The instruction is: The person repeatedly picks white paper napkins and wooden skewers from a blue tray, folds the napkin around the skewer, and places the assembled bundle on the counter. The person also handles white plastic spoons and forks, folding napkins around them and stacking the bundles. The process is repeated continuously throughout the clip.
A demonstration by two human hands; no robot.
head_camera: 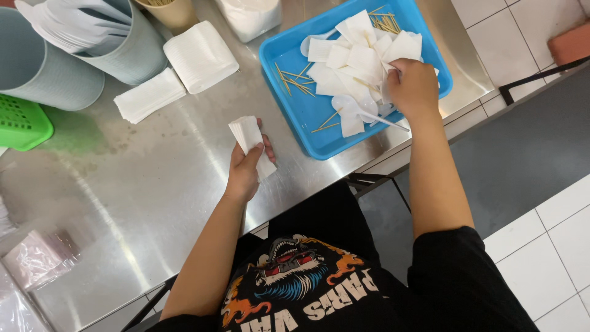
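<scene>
— Steel table (153,184), blue tray (289,52). How far along does the sorting look?

— Partway, I'd judge. The left hand (246,169) is closed around a small stack of folded napkins (251,140), held just above the table. The right hand (413,86) is curled down in the tray, fingers pinching into the loose napkins (356,61); exactly what it grips I cannot tell.

— What's left?

— Well over a dozen loose napkins, many scattered toothpicks (294,80), and a few white plastic spoons (350,106) remain in the tray.

— And beside it?

— Two napkin stacks (178,74) lie on the table, with two grey tubs (67,55) and one green basket (21,123).
</scene>
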